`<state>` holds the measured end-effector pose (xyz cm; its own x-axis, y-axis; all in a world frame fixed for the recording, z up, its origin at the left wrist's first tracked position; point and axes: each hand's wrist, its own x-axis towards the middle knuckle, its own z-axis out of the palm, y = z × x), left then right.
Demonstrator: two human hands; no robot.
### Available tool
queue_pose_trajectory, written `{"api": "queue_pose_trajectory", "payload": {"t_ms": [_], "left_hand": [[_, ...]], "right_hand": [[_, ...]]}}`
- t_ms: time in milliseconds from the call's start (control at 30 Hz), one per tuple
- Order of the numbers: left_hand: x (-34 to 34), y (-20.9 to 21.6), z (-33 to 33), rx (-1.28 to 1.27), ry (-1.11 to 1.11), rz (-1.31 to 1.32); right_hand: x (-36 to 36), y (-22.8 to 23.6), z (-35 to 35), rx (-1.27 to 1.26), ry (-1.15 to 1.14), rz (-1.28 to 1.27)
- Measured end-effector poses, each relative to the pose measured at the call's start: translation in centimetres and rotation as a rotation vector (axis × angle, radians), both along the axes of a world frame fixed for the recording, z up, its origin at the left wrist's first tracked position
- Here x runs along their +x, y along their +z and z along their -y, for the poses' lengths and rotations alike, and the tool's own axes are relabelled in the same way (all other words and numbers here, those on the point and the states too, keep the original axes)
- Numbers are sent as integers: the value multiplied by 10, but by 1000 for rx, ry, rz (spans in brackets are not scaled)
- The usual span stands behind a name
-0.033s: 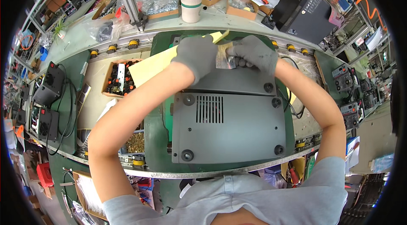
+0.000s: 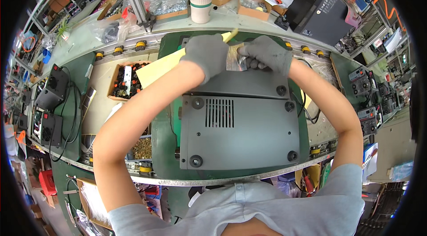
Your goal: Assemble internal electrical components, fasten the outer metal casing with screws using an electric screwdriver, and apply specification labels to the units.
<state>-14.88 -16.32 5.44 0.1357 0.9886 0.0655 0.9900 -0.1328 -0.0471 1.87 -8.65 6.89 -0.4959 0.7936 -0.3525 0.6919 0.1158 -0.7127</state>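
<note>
My left hand (image 2: 206, 56), in a grey glove, is closed on a yellow paper sheet (image 2: 162, 68) that sticks out past both sides of it. My right hand (image 2: 268, 54), gloved too, pinches a small shiny silvery label (image 2: 235, 59) at its right edge. Both hands are above the far one of two dark grey metal housings (image 2: 249, 87). Nearer to me lies the other grey housing (image 2: 253, 140), its slotted face and round black rubber feet turned up. Both housings rest on a green board (image 2: 165, 165). My left fingertips are mostly hidden behind the glove.
Left of the board stands a carton (image 2: 109, 85) of black and orange parts. Small brass-coloured pieces (image 2: 142, 149) lie below it. A cup with a green lid (image 2: 201, 7) and a black computer case (image 2: 318, 11) stand on the far bench. Black cables (image 2: 311, 113) loop at the right.
The yellow sheet's far tip has dropped and turned slightly near my left hand. The near housing sits very slightly farther from me. Both hands keep their hold.
</note>
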Motion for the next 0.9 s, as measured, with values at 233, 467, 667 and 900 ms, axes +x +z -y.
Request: {"api": "queue_pose_trajectory", "payload": {"t_ms": [233,467,667,900], "left_hand": [[29,-5,-19,54,215,76],[36,-26,-21,251,250,-92],[49,-23,-26,249,260,-134],[100,-26,-53,356,115,59]], "right_hand": [[10,-4,-8,-199,-42,-163],[24,0,-6,-243,30,-241],[122,33,-21,164,-263,-508],[143,25,43,231,-370,-630]]}}
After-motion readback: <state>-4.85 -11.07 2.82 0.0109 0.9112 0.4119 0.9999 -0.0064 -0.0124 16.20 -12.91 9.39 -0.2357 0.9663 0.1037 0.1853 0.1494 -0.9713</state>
